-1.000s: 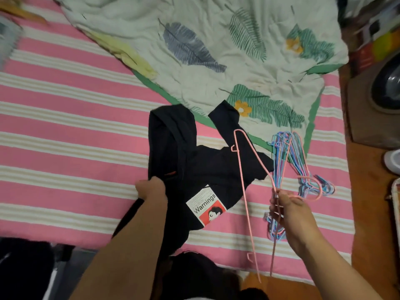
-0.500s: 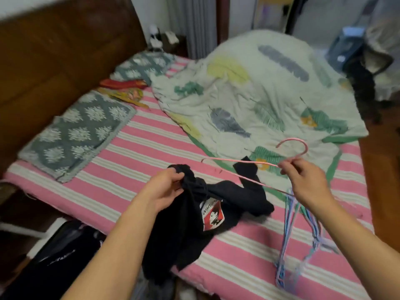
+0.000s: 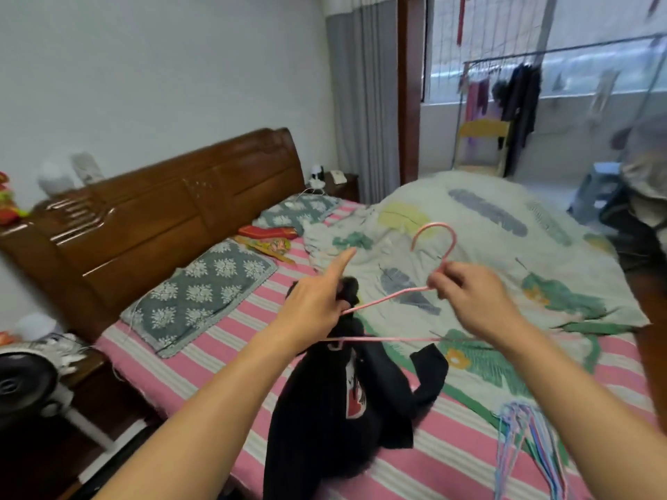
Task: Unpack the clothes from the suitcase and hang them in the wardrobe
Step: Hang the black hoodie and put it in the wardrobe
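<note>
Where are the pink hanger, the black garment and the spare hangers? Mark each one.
pink hanger (image 3: 435,227), head view, top of its hook.
black garment (image 3: 317,402), head view, hanging body of the cloth.
spare hangers (image 3: 523,438), head view, middle of the bundle on the bed.

1. This is a bedroom in a home: a bed (image 3: 202,359) with a pink striped sheet, a carved wooden headboard (image 3: 173,211), patterned pillows (image 3: 205,294) and a leaf-print quilt (image 3: 487,225).
2. Grey curtains (image 3: 361,95) hang by the doorway.
3. Beyond it, laundry hangs on a clothes rack (image 3: 519,88).
</note>
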{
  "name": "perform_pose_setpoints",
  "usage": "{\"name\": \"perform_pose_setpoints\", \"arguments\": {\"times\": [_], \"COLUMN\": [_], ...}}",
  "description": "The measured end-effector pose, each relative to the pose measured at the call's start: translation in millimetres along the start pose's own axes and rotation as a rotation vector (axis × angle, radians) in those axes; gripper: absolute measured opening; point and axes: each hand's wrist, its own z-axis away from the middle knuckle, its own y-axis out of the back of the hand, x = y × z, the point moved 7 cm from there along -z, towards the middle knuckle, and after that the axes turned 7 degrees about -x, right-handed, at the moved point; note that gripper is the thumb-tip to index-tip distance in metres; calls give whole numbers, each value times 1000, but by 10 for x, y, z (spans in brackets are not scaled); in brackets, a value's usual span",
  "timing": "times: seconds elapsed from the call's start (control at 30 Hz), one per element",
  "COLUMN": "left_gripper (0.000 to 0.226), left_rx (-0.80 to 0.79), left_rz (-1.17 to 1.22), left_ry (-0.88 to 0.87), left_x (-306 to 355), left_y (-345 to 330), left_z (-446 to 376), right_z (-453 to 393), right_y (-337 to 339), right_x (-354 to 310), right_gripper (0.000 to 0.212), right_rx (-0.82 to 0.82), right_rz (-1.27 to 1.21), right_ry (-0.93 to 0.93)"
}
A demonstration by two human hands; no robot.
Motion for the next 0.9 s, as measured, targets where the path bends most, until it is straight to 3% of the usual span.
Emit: {"name": "perform_pose_setpoints", "arguments": {"times": [0.1, 0.27, 0.47, 0.63, 0.8, 0.9], "left_gripper": [88, 80, 86, 85, 83, 82], "left_rx": [-1, 33, -71, -64, 12, 29], "left_rz": [83, 377, 538, 555, 496, 511], "left_ry": [-78, 68, 50, 13, 6, 29], "left_x": [139, -196, -297, -194, -140, -206], "left_y": [149, 398, 123, 105, 257, 245], "left_z": [-120, -256, -172, -163, -145, -80], "right_z": [111, 195, 206, 248, 309, 336], "right_y": [71, 782, 817, 562, 932, 843], "right_x": [14, 91, 184, -25, 69, -16], "right_gripper": [25, 26, 23, 22, 23, 21], "right_rx": [107, 237, 290, 176, 360, 330], "right_rz": [-40, 22, 30, 110, 89, 91], "right_ry": [-44, -83, -144, -82, -100, -56]}}
